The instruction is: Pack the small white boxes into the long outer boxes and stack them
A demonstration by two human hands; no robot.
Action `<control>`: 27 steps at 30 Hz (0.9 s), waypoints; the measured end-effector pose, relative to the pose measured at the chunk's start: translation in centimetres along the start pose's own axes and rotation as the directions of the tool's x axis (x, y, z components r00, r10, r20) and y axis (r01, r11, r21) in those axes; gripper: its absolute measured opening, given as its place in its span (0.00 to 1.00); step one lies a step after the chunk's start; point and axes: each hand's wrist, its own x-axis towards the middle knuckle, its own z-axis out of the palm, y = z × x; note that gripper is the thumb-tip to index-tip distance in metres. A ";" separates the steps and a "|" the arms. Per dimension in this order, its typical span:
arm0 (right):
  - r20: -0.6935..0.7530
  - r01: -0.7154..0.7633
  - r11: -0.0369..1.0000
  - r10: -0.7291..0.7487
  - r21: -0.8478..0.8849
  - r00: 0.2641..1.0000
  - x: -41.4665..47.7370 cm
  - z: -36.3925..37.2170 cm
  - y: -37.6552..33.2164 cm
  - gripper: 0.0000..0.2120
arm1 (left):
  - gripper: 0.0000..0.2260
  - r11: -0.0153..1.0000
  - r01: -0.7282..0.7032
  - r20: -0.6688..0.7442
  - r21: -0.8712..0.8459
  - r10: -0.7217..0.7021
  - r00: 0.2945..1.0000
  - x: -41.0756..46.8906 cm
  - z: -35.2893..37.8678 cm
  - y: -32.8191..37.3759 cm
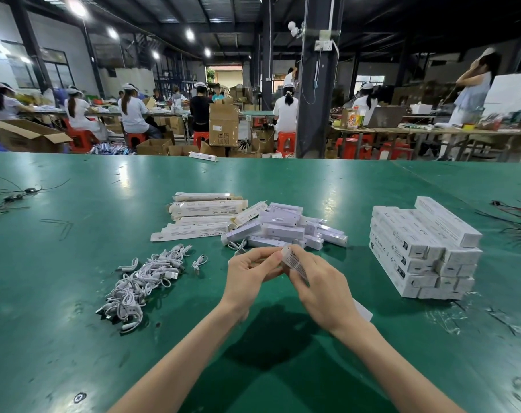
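1. Long outer box (295, 261): white printed card, slim and rectangular. Its long axis runs from the fingertips back under the right palm, and its tail shows past the wrist.
2. Right hand (321, 289): fingers curled round the box.
3. Left hand (250, 272): curled fingertips pinch the box's forward end.
4. Small white boxes (283, 228): loose glossy pile just beyond the fingertips.
5. Packed stack (423, 251): squared tiers well right of the fingers, with the right hand nearer for stacking.
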 end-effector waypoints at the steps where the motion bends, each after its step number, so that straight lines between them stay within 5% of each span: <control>1: 0.008 -0.021 1.000 0.021 0.007 1.000 0.0 0.1 0.0 0.20 | 0.04 1.000 0.004 -0.021 0.009 -0.004 1.000 0.0 0.0 -0.1; 9: 0.042 0.031 0.999 -0.030 -0.029 0.999 -0.2 -0.2 -0.2 0.19 | 0.02 0.955 0.201 -0.073 -0.220 -0.222 0.972 0.3 -0.6 0.0; 27: 0.070 0.006 0.995 0.001 -0.097 0.998 0.0 -0.2 -0.3 0.19 | 0.05 0.991 0.112 0.020 -0.068 -0.111 0.994 0.2 -0.5 0.2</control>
